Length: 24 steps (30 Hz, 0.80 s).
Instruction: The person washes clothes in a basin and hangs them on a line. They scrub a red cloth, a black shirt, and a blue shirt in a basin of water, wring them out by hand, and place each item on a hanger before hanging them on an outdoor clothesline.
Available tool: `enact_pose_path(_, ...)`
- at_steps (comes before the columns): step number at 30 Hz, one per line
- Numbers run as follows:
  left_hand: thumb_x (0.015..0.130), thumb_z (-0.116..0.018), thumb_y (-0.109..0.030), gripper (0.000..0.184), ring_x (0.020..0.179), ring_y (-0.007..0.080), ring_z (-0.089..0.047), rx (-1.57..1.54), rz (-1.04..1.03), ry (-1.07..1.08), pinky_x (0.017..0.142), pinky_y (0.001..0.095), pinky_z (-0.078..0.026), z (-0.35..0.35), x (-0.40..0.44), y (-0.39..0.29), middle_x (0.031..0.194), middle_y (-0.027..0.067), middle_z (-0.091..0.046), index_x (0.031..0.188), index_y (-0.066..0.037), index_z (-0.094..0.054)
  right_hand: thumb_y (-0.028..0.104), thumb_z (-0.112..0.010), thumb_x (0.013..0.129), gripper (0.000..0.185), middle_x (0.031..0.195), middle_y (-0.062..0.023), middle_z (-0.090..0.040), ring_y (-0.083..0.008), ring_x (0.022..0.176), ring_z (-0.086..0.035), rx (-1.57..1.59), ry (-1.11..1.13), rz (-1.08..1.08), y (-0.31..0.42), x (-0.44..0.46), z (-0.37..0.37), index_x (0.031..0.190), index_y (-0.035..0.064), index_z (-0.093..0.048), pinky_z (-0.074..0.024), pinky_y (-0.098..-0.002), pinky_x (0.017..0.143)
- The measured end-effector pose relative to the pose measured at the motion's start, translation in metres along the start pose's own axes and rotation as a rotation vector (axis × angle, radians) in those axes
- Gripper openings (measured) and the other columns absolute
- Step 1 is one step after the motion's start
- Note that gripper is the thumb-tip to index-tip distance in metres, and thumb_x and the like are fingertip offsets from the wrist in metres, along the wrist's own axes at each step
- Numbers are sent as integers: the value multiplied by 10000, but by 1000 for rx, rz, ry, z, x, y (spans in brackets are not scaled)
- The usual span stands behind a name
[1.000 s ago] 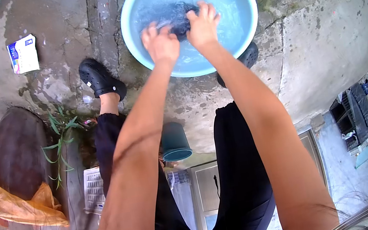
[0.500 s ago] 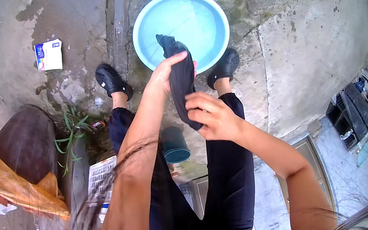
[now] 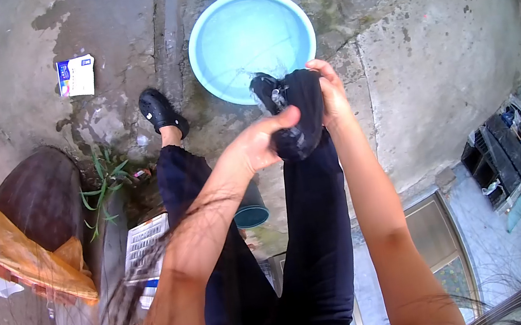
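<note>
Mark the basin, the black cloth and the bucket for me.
Basin (image 3: 193, 56), head view: on its rim.
Black cloth (image 3: 305, 100), head view: on its middle.
Bucket (image 3: 253, 197), head view: on its outer side.

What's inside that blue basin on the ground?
The blue basin shows water. A black cloth, held by the left hand and right hand, hides part of its near side; what lies behind there can't be seen.

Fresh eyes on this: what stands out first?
Probably the light-blue basin at top centre, bright against the grey ground. Next, the black cloth between the left hand and right hand, covering part of the basin's near rim in view. The orange sheet at lower left also draws the eye.
</note>
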State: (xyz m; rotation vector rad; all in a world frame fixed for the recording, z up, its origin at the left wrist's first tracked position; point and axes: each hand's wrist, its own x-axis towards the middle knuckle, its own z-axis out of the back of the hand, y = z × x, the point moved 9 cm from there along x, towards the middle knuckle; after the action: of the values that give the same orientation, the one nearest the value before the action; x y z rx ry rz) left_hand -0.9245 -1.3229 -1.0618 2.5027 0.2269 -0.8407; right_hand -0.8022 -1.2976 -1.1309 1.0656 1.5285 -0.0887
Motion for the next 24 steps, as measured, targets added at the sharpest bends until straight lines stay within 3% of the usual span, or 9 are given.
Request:
enact_pose_path(2, 810, -696, -244, 518, 1017, 246, -623, 88, 44, -50, 936, 389, -481, -8, 0, 4, 1148, 172, -609, 1195, 55, -521, 18, -561, 790, 210, 789, -70, -643, -172, 672, -635, 61, -25, -131, -13, 4, -19, 994, 69, -552, -547, -291, 592)
enact_pose_path(5, 797, -655, -131, 402, 978, 243, -632, 12, 99, -114, 909, 385, -492, -8, -5, 12, 1091, 159, -626, 1145, 42, -552, 56, -609, 784, 219, 811, -68, -648, -178, 686, -639, 188, 135, -233, -22, 7, -36, 995, 65, -552, -556, -291, 631)
enact_pose_path(9, 759, -656, -103, 415, 978, 252, -629, -85, 45, -49, 916, 397, -483, -24, -14, 30, 1079, 145, -625, 1134, 40, -552, 171, -762, 684, 609, 1197, -179, -553, -258, 1093, -552, 281, 365, -297, -13, -5, -52, 1218, 48, -495, -499, -384, 898)
enact_pose_path(10, 751, -655, -97, 428, 982, 256, -627, -187, 14, 5, 921, 400, -478, -34, -19, 33, 1081, 143, -624, 1140, 46, -548, 307, -837, 608, 950, 1380, -211, -380, -327, 1277, -385, 257, 462, -265, -4, -14, -56, 1384, 56, -350, -403, -461, 1015)
enact_pose_path(14, 731, -671, -114, 576, 1054, 266, -592, -355, -62, 153, 939, 390, -465, -71, -22, 31, 1119, 144, -599, 1257, 9, -472, 541, -830, 558, 1218, 1471, -204, -215, -379, 1315, -323, 412, 658, -128, -4, -22, -63, 1469, 90, -159, -359, -557, 1032)
enact_pose_path(16, 732, -706, -147, 681, 1164, 210, -515, -515, -194, 489, 993, 434, -411, -109, -22, 24, 1222, 63, -543, 1339, -117, -399, 518, -812, 602, 1154, 1466, -205, -216, -386, 1315, -319, 557, 711, -141, -4, -35, -89, 1463, 97, -168, -385, -560, 1013)
enact_pose_path(18, 736, -739, -225, 727, 1276, 233, -408, -680, -136, 629, 1018, 525, -359, -144, -35, 19, 1290, 59, -487, 1357, -130, -375, 494, -795, 647, 1091, 1462, -207, -217, -394, 1315, -315, 706, 760, -153, 7, -59, -120, 1458, 104, -178, -410, -562, 994)
enact_pose_path(20, 744, -743, -257, 741, 1312, 247, -369, -704, -183, 692, 1026, 548, -342, -150, -30, 18, 1329, 60, -455, 1366, -128, -361, 448, -756, 706, 986, 1447, -191, -227, -396, 1291, -341, 649, 497, -59, 33, -83, -135, 1445, 116, -194, -438, -555, 972)
enact_pose_path(24, 763, -739, -309, 732, 1176, 229, -443, -924, -294, 832, 890, 420, -448, -128, -36, 19, 1267, 76, -450, 1354, -104, -359, 301, -627, 836, 595, 1277, -127, -414, -332, 1130, -491, 975, 94, 221, 69, -117, -164, 1343, 130, -366, -528, -419, 864)
